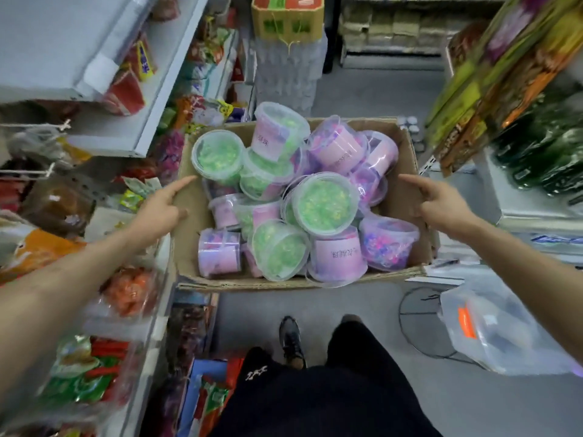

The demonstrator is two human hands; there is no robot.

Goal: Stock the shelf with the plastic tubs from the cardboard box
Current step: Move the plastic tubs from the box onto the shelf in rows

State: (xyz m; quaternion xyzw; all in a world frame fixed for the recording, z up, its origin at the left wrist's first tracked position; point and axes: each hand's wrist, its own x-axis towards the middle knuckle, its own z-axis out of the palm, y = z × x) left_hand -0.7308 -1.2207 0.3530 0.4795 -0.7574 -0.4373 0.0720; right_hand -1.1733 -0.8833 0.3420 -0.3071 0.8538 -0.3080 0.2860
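Cardboard box (188, 244) sat mid-frame, held up off the floor (362, 299), open top facing the camera. Inside: a loose pile of clear lidded plastic tubs (321, 203), no neat rows. Some were filled with green pieces, e.g. one lid-up at the box's upper left (217, 156). Others held pink/purple pieces, e.g. one lying on its side near the upper right (336, 146). Several carried pink labels; the print was too small to read. A few stood upright, most were tilted or tipped over and rested on each other.

Left grip (164, 212): on the box's left wall, index finger straight along the rim, thumb over the edge, clamping the cardboard. Right grip (441, 206): same on the right wall, index pointing forward; the lower fingers were hidden behind the box.

No tub was in either grip; all the tubs seen were in the box.

White shelf (164, 77) at upper left carried bagged snacks. A yellow carton (287, 17) sat at top centre. A clear plastic bag (498, 329) lay on the floor at lower right.
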